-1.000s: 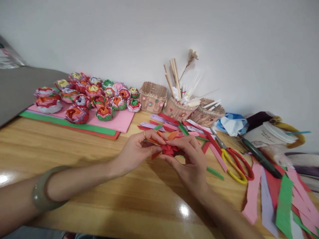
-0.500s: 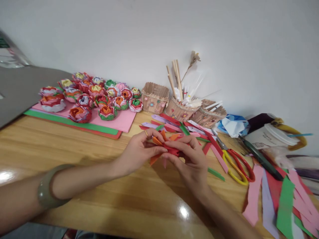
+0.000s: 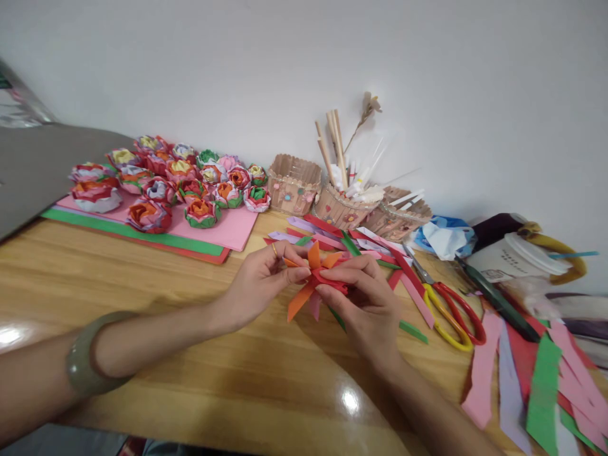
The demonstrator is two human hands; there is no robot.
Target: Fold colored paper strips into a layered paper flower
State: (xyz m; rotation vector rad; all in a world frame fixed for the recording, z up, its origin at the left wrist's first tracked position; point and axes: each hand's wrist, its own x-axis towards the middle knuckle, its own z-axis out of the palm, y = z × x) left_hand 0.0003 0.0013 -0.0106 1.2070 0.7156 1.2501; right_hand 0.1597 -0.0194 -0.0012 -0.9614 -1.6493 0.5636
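Orange petals (image 3: 301, 304) now spread clear of the fingers, one upright and one long one slanting down to the lower left; a second ago they were mostly hidden behind the hands and the flower (image 3: 315, 277) showed chiefly as a red clump; a pink tip, out of sight then and peeking below half a second ago, hangs lower in view; the left hand (image 3: 256, 278) has its thumb drawn back a little from the red middle, while the right hand (image 3: 373, 297) stays almost where it was. The flower is held up above the table (image 3: 190, 380), in front of the strips (image 3: 327, 239); the left hand pinches its left side between thumb and forefinger, the forearm with its bangle (image 3: 82, 358) reaching in from the left; the right hand grips the red part from the other side, thumb below and bent fingers above, its forearm rising from the lower right; the scissors (image 3: 444, 316) lie to the right, apart from both hands.
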